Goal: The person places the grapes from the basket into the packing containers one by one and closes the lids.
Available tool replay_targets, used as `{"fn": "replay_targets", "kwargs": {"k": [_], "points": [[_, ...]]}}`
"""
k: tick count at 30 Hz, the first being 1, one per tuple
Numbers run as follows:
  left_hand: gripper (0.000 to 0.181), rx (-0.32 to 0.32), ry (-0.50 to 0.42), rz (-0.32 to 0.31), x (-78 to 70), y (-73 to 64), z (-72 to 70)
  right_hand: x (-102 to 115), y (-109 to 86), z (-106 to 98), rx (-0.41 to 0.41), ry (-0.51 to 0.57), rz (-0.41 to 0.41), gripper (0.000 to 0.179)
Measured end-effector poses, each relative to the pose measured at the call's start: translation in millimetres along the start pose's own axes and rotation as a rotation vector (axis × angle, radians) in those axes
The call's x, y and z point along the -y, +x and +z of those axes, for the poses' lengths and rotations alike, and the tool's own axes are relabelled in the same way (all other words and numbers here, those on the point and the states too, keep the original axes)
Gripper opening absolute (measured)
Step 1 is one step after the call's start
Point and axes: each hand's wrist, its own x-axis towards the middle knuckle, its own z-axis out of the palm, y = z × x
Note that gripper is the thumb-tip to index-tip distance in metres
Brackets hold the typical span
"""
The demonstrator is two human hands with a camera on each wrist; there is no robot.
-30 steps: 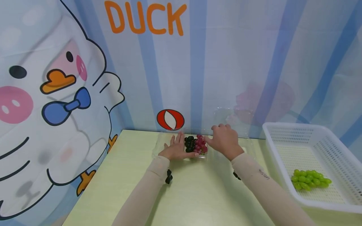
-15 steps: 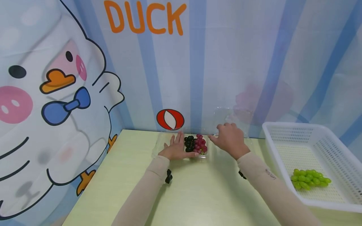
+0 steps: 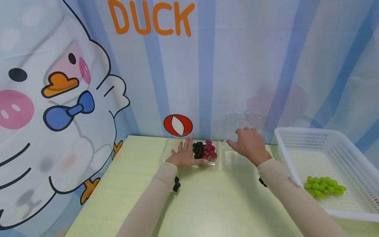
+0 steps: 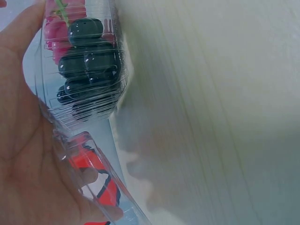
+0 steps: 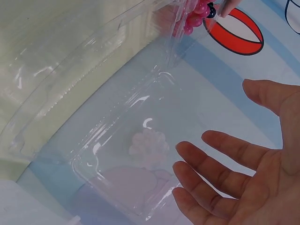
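Right against your left hand [image 3: 185, 158], whose fingers lie straight and grip nothing, sits the filled clear box [image 3: 212, 164] with black grapes [image 3: 198, 150] and red grapes [image 3: 209, 151]; a light, steadying touch should serve better than a squeeze. Past it, your right hand [image 3: 249, 146], loosely spread and holding nothing, is by the second clear box [image 3: 224, 157]; mind its raised lid [image 5: 105, 129]. Farther right of both hands, green grapes [image 3: 324, 187] lie in the white basket [image 3: 309, 133].

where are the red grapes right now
In the head view, the red grapes sit just below and right of center, in a clear container beside the left hand, directly right of the dark grapes.
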Motion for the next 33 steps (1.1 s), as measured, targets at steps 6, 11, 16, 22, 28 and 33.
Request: {"fn": "replay_targets", "kwargs": {"k": [6,11,16,22,28,33], "points": [[0.133,-0.008,0.008,0.006,0.9,1.2,0.8,-12,-2.6,-4,-0.012,-0.007,-0.007,0.059],[0.133,-0.004,0.007,-0.003,0.4,2.1,0.7,-23,-3.6,-4,-0.017,-0.012,0.0,0.058],[0.133,-0.003,0.007,-0.002,0.0,1.8,0.5,-32,-6.3,-9,0.016,-0.002,0.037,0.059],[0.132,0.008,-0.019,0.003,-1.4,-1.3,-2.3,-42,-10.1,-16,0.043,-0.002,0.064,0.061],[0.13,0.021,-0.038,0.007,-1.5,-3.6,-3.9,-51,-13.6,-20,0.042,-0.01,0.079,0.06],[0.131,0.018,-0.043,0.009,-0.9,-2.9,-3.3,-64,-15.5,-24,0.042,-0.008,0.087,0.059]]}}
